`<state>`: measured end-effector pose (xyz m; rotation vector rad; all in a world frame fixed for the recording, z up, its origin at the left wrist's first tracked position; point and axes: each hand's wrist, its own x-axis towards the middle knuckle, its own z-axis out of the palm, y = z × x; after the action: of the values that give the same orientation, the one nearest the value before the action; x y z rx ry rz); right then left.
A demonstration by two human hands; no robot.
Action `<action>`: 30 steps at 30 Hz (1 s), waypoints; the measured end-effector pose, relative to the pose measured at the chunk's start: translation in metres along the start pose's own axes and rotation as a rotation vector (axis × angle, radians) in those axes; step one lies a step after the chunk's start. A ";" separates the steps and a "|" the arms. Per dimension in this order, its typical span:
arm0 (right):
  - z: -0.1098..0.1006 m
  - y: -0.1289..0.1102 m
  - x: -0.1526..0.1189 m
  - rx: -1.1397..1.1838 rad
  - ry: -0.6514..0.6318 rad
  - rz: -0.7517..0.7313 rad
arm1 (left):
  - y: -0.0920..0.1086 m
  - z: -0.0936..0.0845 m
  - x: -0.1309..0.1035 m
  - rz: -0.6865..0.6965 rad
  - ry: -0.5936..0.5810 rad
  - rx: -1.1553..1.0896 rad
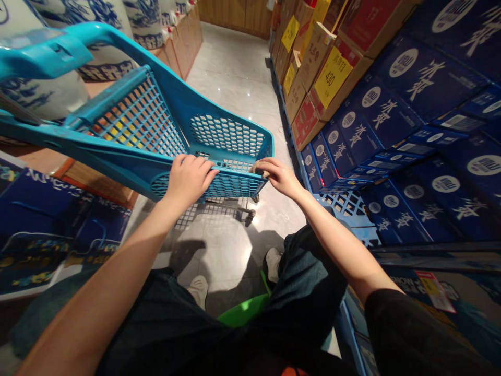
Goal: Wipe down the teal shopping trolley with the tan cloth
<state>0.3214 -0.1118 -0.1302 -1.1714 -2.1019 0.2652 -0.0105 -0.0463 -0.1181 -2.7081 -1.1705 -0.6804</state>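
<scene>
A blue plastic shopping cart stands side-on before me, its basket holes showing the floor through them. My left hand is closed over the near side rim, fingers curled to the inside. At the front corner of the basket, my right hand is closed on a small crumpled tan rag, pressed against the rim. Part of the rag is hidden by the fingers. The cart handle is at the upper left.
Blue boxes are stacked on the right, partly over a blue plastic pallet. Brown cartons with yellow price signs stand beyond. Blue-and-white ceramic jars line the left. Something green is beneath me, between my legs.
</scene>
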 end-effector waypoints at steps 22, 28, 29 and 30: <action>0.000 0.001 0.003 0.002 -0.005 0.048 | 0.001 -0.001 0.001 0.006 0.012 0.002; -0.002 0.001 0.004 0.044 -0.017 0.025 | 0.000 0.000 0.000 0.006 0.009 0.010; -0.004 0.003 0.005 0.037 -0.001 0.043 | 0.000 0.000 0.001 0.004 0.012 -0.002; -0.005 0.005 0.007 0.024 0.011 0.059 | 0.000 0.000 0.001 0.002 0.016 -0.015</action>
<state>0.3257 -0.1044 -0.1258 -1.2191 -2.0518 0.3100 -0.0099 -0.0461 -0.1175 -2.7106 -1.1639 -0.7117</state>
